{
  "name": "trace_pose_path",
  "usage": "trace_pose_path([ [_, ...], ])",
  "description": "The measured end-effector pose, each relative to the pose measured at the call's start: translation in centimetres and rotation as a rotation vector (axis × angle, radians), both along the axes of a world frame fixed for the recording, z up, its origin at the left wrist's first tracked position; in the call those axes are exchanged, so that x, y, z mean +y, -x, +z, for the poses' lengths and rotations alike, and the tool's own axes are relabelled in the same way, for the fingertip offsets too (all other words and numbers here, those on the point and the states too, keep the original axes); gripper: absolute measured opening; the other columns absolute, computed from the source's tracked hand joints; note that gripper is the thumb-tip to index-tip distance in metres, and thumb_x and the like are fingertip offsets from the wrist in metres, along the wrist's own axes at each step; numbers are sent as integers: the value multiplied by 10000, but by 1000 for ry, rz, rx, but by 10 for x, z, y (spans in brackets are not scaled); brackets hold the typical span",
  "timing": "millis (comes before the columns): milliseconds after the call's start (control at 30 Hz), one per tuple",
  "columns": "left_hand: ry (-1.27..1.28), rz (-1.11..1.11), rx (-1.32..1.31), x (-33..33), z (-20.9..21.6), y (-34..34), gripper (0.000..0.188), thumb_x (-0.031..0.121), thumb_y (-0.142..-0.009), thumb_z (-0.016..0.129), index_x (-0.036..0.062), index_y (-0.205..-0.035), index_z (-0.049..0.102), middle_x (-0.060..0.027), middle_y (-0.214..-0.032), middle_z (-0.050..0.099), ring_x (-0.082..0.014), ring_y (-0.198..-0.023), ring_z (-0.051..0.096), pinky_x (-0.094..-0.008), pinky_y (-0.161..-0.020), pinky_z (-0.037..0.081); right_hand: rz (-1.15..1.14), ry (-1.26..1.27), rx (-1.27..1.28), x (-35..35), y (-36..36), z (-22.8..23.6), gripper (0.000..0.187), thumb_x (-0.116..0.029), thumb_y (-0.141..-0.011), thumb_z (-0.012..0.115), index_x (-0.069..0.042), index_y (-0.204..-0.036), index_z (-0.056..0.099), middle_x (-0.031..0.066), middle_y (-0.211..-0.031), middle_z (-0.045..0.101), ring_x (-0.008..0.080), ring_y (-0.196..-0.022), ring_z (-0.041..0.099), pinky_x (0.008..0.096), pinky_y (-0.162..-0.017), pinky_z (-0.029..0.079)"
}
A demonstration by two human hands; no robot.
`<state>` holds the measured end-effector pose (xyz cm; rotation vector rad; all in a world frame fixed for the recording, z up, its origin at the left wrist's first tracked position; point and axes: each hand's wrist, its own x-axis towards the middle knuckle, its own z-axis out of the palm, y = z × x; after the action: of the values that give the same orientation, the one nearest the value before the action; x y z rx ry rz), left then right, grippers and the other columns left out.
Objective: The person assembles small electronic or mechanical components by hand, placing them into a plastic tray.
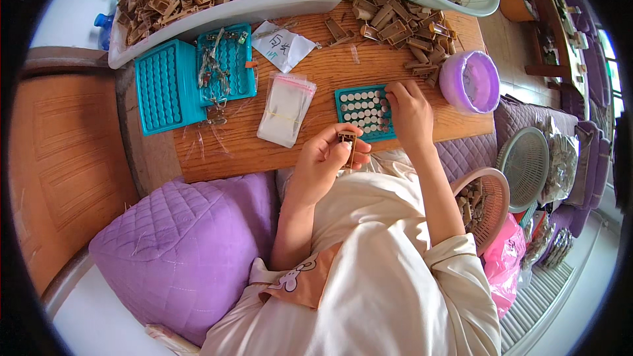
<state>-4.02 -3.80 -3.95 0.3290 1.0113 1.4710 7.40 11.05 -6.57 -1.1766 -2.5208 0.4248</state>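
Working at a wooden table (316,76), filling a small teal tray (364,111) with pale round pieces; right hand (410,113) resting curled on the tray's edge, fingertips together; left hand (323,158) pinching a little brown block (347,140) just below; probably needing careful seating next

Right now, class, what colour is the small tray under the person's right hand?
Teal, with rows of pale round pieces in its holes: the small tray under the right hand, seen in the head view.
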Motion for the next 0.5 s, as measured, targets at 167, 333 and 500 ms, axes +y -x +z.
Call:
trace_pose_path([
  [167,1,-10,8,0,1,1,255,144,-841,431,-3,-1046,464,-116,-869,578,-165,-743,595,-265,-661,488,-67,222,282,-4,-4,22,66,-19,-717,546,-43,-778,553,90,-749,552,255,-640,545,318,-562,434],
  [333,5,-20,-48,1,15,-1,278,126,-852,459,-19,-1087,427,-77,-861,563,-105,-747,549,-233,-680,463,114,274,444,-51,3,64,83,15,-699,567,-15,-772,543,99,-745,556,239,-633,546,298,-560,445],
  [500,-67,-45,-46,-3,10,-2,318,158,-851,476,-16,-1110,415,-49,-894,538,-93,-767,533,-222,-698,464,226,214,465,-69,5,60,140,28,-662,601,-27,-776,540,84,-772,553,226,-666,550,295,-561,455],
])
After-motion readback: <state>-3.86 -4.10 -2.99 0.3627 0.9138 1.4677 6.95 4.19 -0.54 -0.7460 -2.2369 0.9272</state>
